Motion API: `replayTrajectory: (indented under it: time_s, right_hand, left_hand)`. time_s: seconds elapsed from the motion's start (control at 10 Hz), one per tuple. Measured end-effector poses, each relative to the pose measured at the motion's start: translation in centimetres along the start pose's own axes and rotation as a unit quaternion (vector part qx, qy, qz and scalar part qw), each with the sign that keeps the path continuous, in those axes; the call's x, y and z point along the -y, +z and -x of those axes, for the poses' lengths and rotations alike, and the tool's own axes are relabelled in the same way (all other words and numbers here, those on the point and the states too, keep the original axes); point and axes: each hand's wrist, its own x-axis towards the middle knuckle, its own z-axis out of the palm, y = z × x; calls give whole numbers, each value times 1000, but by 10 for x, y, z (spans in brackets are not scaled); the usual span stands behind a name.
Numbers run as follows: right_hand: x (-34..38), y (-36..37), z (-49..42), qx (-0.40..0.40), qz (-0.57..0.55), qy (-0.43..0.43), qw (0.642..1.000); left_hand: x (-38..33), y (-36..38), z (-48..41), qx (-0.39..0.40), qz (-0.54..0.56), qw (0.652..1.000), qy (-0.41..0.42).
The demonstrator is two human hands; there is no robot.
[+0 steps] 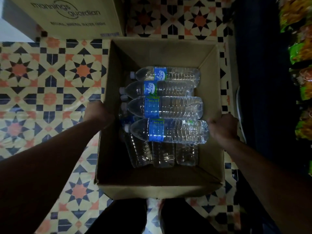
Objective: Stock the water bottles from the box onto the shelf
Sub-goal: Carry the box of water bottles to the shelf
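Left hand (98, 114) and right hand (222, 127), closed grip on box (162, 186) walls

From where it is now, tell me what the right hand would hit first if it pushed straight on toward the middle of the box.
The right hand grips the box at its right wall. Pushed inward, it would probably meet the base of the nearest top-layer bottle first, though depth is unclear.

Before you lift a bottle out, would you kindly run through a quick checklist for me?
1. Open box flaps clear: ok.
2. Top water bottles reachable, lying sideways: ok.
3. Left hand grips the left box wall: ok.
4. Right hand at the right wall, free to take the nearest bottle: cannot tell.
5. Caps sealed: cannot tell.
6. Shelf space free: cannot tell.
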Motion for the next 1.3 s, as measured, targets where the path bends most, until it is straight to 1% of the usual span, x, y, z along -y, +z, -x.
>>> replayTrajectory:
  time_s: [0.1, 0.3, 0.4, 0.5, 0.6, 0.8, 0.9, 1.0, 1.1, 1.3]
  right_hand:
    - [1, -3, 14, 6, 20, 25, 999]
    - [-1, -12, 45, 45, 62, 42, 996]
    - [-2, -16, 66, 57, 75, 25, 995]
    - [-4, -17, 89, 75, 102, 25, 992]
    - [-8, -15, 110, 82, 124, 22, 989]
    - [-33, -5, 150, 88, 118, 15, 989]
    - [-43, -1, 172, 76, 92, 0, 993]
    - [-50, 3, 197, 79, 72, 2, 994]
    - [-55, 10, 219, 76, 81, -4, 994]
    - [-66, 39, 266, 64, 69, -18, 995]
  left_hand:
    - [3, -9, 10, 0, -9, 1000, 5]
    - [28, -23, 35, -8, -60, 998, -9]
    - [41, -31, 49, 14, -59, 998, -13]
    - [56, -39, 63, 29, -52, 998, -21]
    - [72, -45, 77, 29, -57, 998, -25]
    - [112, -41, 113, 19, -88, 995, -36]
    - [130, -42, 132, 10, -110, 993, -43]
    - [143, -48, 152, -2, -112, 993, -48]
    - [161, -52, 165, -2, -107, 994, -29]
    - [200, -59, 196, 27, -82, 995, -43]
